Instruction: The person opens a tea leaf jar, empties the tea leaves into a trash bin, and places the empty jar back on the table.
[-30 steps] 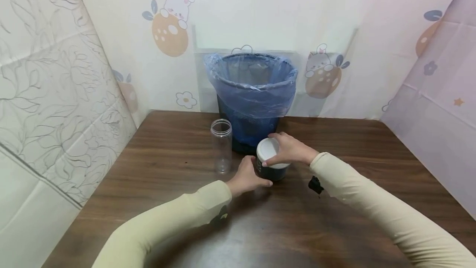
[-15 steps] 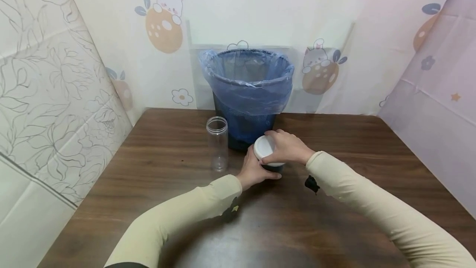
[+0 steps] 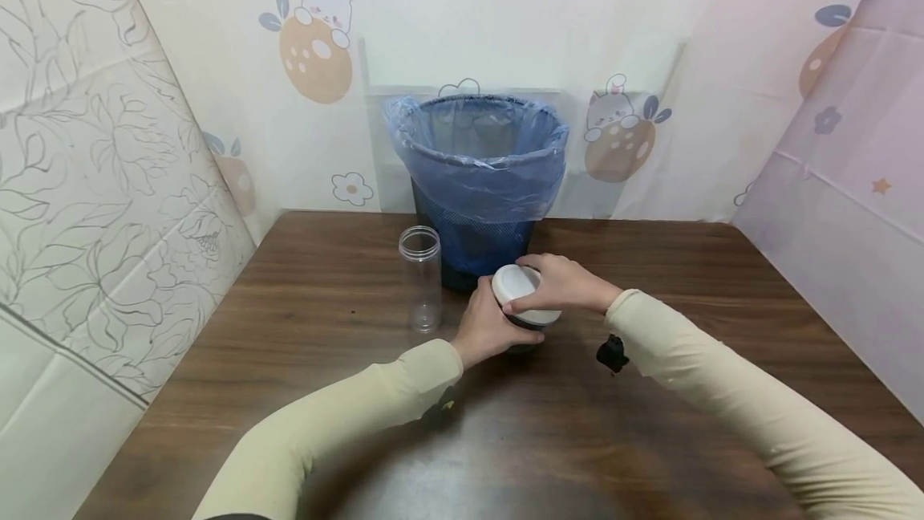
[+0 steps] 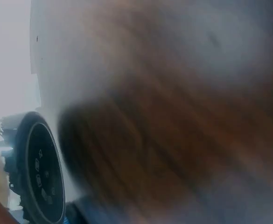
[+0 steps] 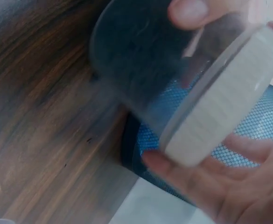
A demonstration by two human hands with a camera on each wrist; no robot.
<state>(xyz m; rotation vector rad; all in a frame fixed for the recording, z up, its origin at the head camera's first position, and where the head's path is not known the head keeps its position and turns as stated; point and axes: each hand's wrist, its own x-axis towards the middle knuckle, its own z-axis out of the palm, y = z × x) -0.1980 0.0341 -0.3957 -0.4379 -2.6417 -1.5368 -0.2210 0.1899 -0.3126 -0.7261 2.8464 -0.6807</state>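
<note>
Your left hand (image 3: 491, 326) is wrapped round the dark jar (image 5: 131, 51), and your right hand (image 3: 566, 283) pinches the white lid (image 3: 514, 283) by its edge. The jar is at the middle of the bench (image 3: 613, 448), just near of the mesh bin (image 3: 472, 243) with its blue bag (image 3: 491, 199), and right of the clear container (image 3: 424, 287). Your fingers hide most of the jar and the lid's right side. In the right wrist view, blur leaves it unclear whether lid and jar touch. In the left wrist view nearly everything is smeared, and the marks on a dark round face (image 4: 43, 172) are too small to read. Compared with a second ago, your left hand has closed further round the jar, covering more of its front.
</note>
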